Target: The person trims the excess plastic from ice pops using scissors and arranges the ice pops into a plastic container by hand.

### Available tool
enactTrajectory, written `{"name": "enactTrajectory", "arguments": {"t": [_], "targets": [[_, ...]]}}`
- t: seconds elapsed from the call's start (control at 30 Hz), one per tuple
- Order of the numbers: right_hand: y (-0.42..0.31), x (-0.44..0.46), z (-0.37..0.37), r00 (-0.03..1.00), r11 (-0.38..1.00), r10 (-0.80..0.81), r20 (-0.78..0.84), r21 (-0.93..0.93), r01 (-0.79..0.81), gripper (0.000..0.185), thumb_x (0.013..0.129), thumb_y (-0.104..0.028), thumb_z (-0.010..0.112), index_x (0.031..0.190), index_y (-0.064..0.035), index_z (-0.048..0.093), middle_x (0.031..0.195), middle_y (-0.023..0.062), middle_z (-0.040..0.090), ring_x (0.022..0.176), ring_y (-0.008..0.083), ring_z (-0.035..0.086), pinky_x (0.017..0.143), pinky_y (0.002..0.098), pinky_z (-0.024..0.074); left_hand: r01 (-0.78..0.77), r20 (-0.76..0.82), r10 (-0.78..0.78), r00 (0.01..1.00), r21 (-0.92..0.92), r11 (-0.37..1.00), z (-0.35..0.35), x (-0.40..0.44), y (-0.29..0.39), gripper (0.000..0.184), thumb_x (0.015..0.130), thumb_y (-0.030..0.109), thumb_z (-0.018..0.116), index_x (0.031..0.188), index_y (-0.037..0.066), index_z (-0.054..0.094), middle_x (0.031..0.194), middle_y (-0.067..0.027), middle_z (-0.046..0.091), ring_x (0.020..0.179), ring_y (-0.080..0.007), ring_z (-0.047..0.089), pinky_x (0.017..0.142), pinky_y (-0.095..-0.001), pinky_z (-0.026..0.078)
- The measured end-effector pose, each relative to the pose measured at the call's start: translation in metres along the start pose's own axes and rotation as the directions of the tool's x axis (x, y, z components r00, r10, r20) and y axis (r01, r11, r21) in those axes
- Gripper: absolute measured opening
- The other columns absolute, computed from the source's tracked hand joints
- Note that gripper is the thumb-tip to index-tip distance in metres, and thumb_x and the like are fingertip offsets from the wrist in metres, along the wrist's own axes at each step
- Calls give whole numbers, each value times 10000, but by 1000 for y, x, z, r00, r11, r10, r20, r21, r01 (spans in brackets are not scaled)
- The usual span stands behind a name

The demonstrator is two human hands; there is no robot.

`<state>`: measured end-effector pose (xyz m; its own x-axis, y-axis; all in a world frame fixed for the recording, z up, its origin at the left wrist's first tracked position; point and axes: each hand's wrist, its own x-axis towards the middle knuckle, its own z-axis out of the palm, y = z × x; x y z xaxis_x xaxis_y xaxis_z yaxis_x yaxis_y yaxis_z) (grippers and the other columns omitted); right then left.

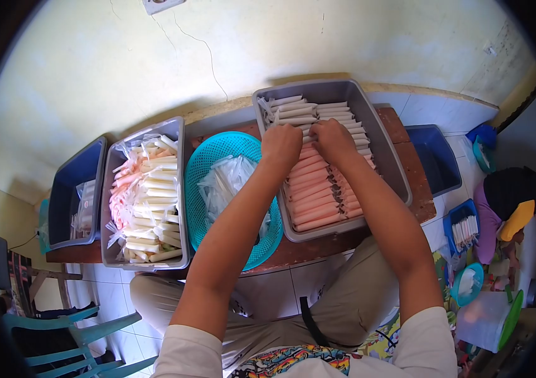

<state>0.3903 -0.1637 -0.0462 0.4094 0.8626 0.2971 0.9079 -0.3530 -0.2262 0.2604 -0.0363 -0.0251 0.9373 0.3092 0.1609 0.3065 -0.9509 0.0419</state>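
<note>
Both hands are over a grey tray (400, 183) lined with rows of ice pops in thin plastic sleeves. Pink ice pops (313, 189) fill its near part, and pale greyish ones (334, 111) lie in the far part. My left hand (282, 145) is closed, fingers curled down among the pale ones. Close beside it, my right hand (333, 141) is closed too, its fingertips pinched toward the left hand. Whatever lies between the fingertips is too small and covered to name. A turquoise mesh basket (200, 165) holding clear plastic bags (227, 183) stands left of the tray.
A second grey tray (181, 189) heaped with pink and cream ice pops (157, 189) stands farther left, beside a dark blue bin (66, 189). All rest on a brown wooden bench (416, 160) against the wall. A person (494, 208) sits at right; a green chair (73, 337) is lower left.
</note>
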Motion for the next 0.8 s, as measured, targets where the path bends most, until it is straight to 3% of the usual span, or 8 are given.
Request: {"name": "enactTrajectory", "arguments": {"t": [0.13,0.2,0.4,0.47,0.53,0.6,0.73,0.8], "targets": [[-2,1,6,1000,1000,17,-23,-11,-17,234,781,-104,835,1001,-83,760,1044,106,750,1048,356,690,941,466,567,-5,-10,5,1000,34,999,8,3,3,119,878,65,687,940,84,787,959,-165,793,915,-338,794,773,-451,634],[-4,0,5,999,1000,9,-40,-20,-10,178,803,-103,800,976,-83,766,1034,120,749,1036,356,697,927,466,579,20,-96,-14,995,70,997,11,3,6,109,874,106,729,920,129,824,934,-108,810,909,-279,805,763,-402,630],[-4,3,7,998,996,59,-1,-71,-59,173,811,-158,800,964,-77,791,1026,117,747,1042,353,701,918,466,588,9,-36,-5,999,105,994,8,-2,7,104,871,128,728,942,106,801,955,-116,801,957,-262,787,811,-414,614],[-9,1,5,998,995,57,-2,-80,-57,169,808,-162,803,954,-76,799,1017,119,749,1037,351,704,917,468,590,-19,-106,28,994,85,996,13,-3,2,135,855,111,726,975,88,781,977,-136,787,954,-297,780,847,-435,608],[-12,-3,0,994,999,19,-106,-29,-23,170,811,-169,803,949,-69,803,995,133,748,1012,356,710,911,472,587,-51,-174,63,983,68,996,5,-6,4,176,839,95,724,1009,70,762,999,-157,773,951,-331,774,882,-455,601],[-10,0,2,993,996,10,-118,85,0,181,824,-186,802,960,-67,803,986,150,747,998,373,714,909,482,584,3,-221,-30,975,-122,993,-1,-10,8,179,834,102,721,1002,68,773,972,-146,764,940,-347,762,920,-448,580],[-2,4,-2,996,936,-7,-90,349,38,265,844,-248,826,1040,-71,813,963,163,752,954,393,721,877,483,575,-73,-347,-11,938,-227,971,-7,-16,4,150,875,152,735,984,54,769,981,-151,770,929,-366,758,872,-462,590],[-4,5,-9,993,920,-10,-118,389,55,276,846,-256,833,1049,-69,813,980,162,763,952,390,727,876,475,574,-46,-356,-151,922,-489,871,-7,-20,4,180,911,170,771,1025,31,764,1018,-158,784,931,-354,775,828,-441,610]]}}
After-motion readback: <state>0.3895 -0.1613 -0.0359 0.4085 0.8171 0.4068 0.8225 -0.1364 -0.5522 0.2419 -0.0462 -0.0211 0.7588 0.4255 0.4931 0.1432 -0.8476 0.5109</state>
